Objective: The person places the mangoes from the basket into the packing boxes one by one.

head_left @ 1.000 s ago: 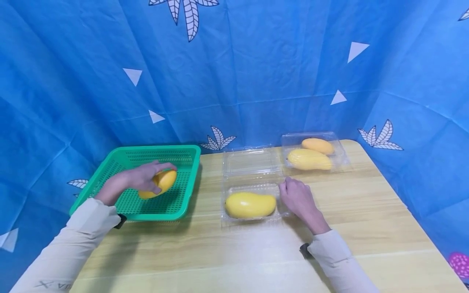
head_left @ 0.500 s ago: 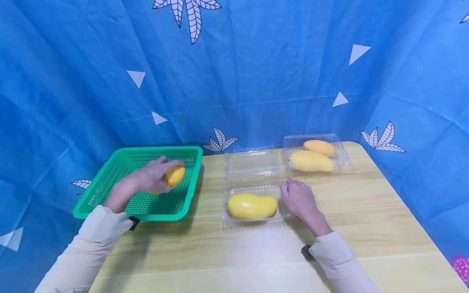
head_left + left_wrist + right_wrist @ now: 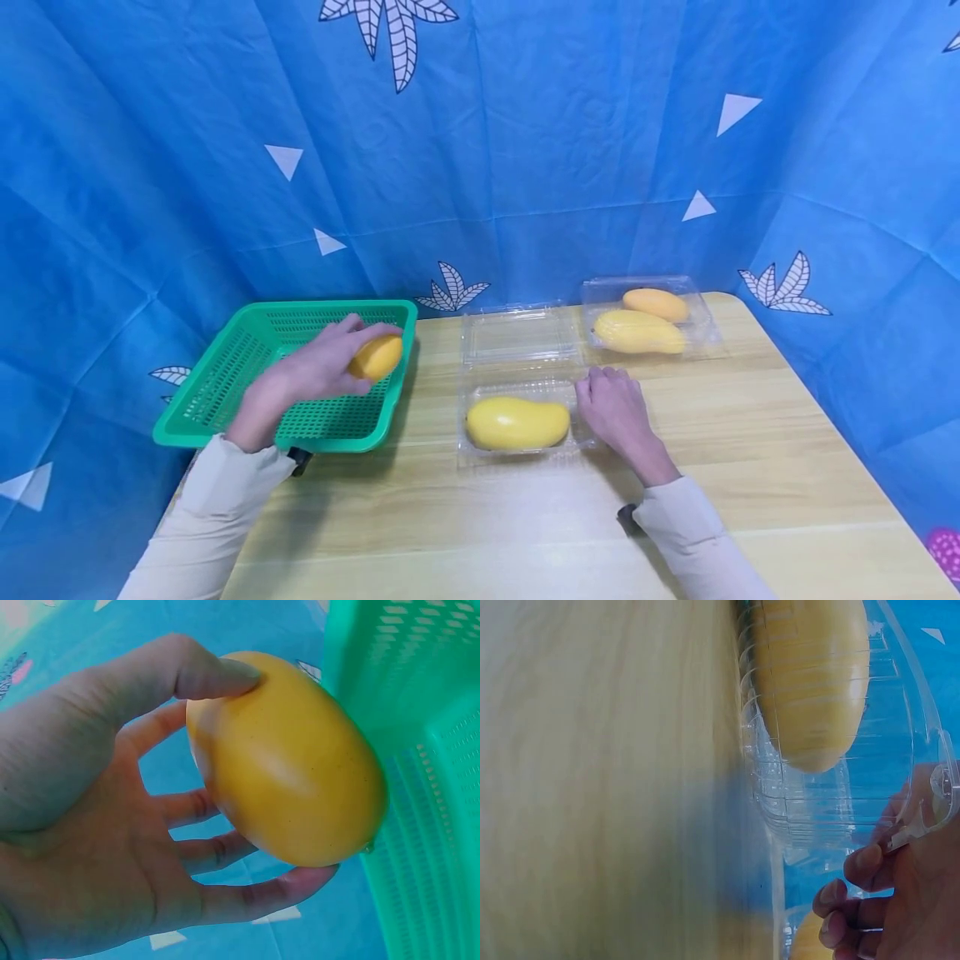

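My left hand (image 3: pixel 322 364) grips an orange-yellow mango (image 3: pixel 377 358) over the right side of the green basket (image 3: pixel 172 429). In the left wrist view the thumb lies on top of the mango (image 3: pixel 292 765) and the fingers curl under it, beside the basket wall (image 3: pixel 420 825). My right hand (image 3: pixel 615 408) pinches the right edge of an open clear plastic clamshell box (image 3: pixel 517 333). One yellow mango (image 3: pixel 517 423) lies in the front half of that box. In the right wrist view thumb and fingers (image 3: pixel 866 862) hold the box's rim (image 3: pixel 922 712).
Behind my right hand stands a second clear box (image 3: pixel 701 321) with a yellow mango (image 3: pixel 637 332) and an orange mango (image 3: pixel 656 305) in it. Everything stands on a wooden table (image 3: pixel 750 433). A blue patterned curtain (image 3: pixel 570 150) hangs behind and at both sides.
My left hand has lifted the mango from low in the basket and carried it right, toward the basket's right rim. The right hand keeps its hold on the box edge.
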Tool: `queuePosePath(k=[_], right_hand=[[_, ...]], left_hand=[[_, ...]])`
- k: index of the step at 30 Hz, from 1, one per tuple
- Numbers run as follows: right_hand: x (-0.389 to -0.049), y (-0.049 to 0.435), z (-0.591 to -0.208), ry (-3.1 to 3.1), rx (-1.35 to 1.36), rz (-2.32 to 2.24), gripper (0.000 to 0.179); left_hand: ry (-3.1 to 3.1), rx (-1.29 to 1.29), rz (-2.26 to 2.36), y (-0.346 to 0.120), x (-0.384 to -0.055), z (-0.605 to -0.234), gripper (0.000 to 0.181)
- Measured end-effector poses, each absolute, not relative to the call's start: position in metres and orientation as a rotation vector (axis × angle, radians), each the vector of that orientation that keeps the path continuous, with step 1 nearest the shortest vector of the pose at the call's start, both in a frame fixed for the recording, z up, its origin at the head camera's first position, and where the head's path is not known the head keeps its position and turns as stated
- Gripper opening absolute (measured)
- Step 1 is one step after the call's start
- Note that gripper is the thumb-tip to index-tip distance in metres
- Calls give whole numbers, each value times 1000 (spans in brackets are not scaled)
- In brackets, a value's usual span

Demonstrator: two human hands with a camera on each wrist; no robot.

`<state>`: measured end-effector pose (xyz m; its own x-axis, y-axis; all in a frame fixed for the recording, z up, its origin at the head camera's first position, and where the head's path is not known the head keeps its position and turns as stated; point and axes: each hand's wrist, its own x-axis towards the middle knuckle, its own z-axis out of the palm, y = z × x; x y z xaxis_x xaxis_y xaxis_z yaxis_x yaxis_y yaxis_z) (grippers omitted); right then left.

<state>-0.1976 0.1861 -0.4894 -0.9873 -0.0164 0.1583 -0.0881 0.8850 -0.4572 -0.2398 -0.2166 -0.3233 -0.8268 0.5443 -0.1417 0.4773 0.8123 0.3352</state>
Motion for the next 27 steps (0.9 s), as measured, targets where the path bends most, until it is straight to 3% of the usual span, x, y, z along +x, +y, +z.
queuePosePath(k=[27], right_hand=[[-198, 186, -490, -2896, 103, 661, 31]], left_hand=[[2768, 912, 688, -162, -242, -326, 80]])
